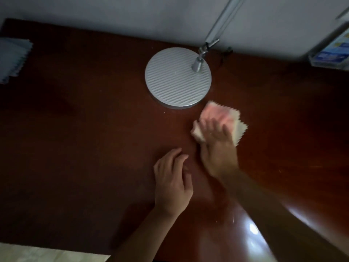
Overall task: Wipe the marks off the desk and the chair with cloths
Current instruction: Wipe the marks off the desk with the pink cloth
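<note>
Pink-and-cream cloth point(222, 120) with zigzag edges lies folded on the glossy reddish-brown wooden desk point(94, 129), its long axis running from 10 to 4 o'clock, just beside the ribbed round metal lamp base point(177, 77). Right hand point(217, 148) presses it flat, fingers straight, blurred. Left hand point(171, 182) rests nearby at 7 o'clock, loosely curled, holding nothing. Bluish cloths point(13, 57) sit far off at 9 o'clock.

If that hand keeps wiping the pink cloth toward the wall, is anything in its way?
Yes. The round grey ribbed lamp base stands on the dark wooden desk just beyond the pink cloth under the right hand, up and to its left.
</note>
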The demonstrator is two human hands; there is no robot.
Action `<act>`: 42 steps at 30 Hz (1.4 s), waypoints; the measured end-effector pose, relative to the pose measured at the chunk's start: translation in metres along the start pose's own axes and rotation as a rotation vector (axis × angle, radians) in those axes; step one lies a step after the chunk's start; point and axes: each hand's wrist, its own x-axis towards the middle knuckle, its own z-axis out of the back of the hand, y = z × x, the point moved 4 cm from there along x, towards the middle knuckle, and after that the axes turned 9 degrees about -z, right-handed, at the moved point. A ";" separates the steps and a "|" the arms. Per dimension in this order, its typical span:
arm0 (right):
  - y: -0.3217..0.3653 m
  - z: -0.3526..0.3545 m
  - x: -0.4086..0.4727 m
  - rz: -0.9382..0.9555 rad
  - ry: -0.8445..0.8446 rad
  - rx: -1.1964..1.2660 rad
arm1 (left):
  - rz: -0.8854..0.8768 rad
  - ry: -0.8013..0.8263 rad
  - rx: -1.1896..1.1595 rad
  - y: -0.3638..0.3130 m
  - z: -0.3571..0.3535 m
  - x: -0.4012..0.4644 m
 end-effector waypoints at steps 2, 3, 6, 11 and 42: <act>0.045 -0.012 -0.015 0.125 0.051 0.030 | 0.090 -0.072 -0.004 0.016 0.016 0.003; 0.065 -0.017 -0.016 0.169 0.063 0.048 | 0.131 -0.096 -0.003 0.025 0.024 0.004; 0.115 -0.023 0.010 0.245 0.056 0.009 | 0.248 -0.126 -0.028 0.047 0.043 0.006; 0.128 -0.028 0.033 0.190 0.082 -0.155 | 0.295 -0.154 -0.044 0.051 0.046 0.007; -0.044 0.026 0.105 -0.033 -0.165 0.255 | 0.261 -0.116 0.114 0.046 0.037 0.008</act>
